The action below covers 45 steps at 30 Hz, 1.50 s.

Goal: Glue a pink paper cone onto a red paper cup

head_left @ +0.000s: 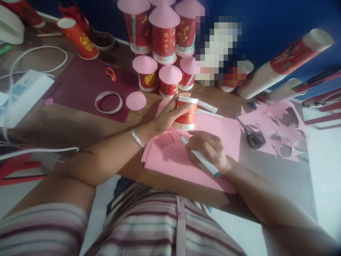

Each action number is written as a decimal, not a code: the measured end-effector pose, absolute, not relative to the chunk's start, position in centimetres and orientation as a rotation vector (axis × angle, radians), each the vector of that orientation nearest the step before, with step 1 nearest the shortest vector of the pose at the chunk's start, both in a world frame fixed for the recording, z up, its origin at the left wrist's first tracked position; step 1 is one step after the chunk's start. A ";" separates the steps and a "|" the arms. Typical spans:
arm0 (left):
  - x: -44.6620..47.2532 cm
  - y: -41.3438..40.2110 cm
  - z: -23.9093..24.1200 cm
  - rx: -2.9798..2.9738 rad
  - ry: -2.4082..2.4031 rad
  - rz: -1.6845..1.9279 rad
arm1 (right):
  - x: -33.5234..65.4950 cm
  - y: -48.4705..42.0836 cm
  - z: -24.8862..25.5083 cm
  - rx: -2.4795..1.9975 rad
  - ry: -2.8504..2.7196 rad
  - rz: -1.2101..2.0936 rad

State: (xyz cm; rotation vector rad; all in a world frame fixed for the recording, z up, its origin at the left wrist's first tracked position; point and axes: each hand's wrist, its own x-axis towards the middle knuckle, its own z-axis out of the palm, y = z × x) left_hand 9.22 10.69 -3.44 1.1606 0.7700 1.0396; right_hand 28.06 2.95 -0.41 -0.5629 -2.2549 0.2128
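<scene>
My left hand (170, 115) is wrapped round a red paper cup (186, 115) with gold print and small coloured drawings on the white band at its lower end. It holds the cup over a stack of pink paper (162, 160). Below and to the right, my right hand (206, 149) grips a white marker with a green end (204, 161). The marker's tip points up and left, apart from the cup. A capless-looking white marker (207, 106) and a slim white pen (210, 113) lie behind the cup on the paper's far edge.
Red cups with pink cone tops (163, 39) stand stacked at the back. Scissors (253, 137) lie on cut pink scraps (287, 131) at right. At left are a cup ring (108, 102), a pink disc (135, 101), a maroon sheet (80, 85) and a white cable (39, 48).
</scene>
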 end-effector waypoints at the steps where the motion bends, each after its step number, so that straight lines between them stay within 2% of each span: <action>1: 9.2 10.7 -3.4 1.141 0.744 1.025 | 28.1 3.0 -0.4 -0.567 -2.255 0.211; 6: 9.0 10.9 -3.3 1.080 0.635 0.997 | 28.3 3.3 -0.5 -0.572 -2.225 0.162; 18: 9.4 10.8 -2.5 1.234 0.888 1.064 | 28.4 3.1 -0.4 -0.617 -2.227 0.129; 45: 9.2 10.8 -3.0 1.377 0.888 1.117 | 28.6 3.4 0.0 -0.693 -2.185 0.082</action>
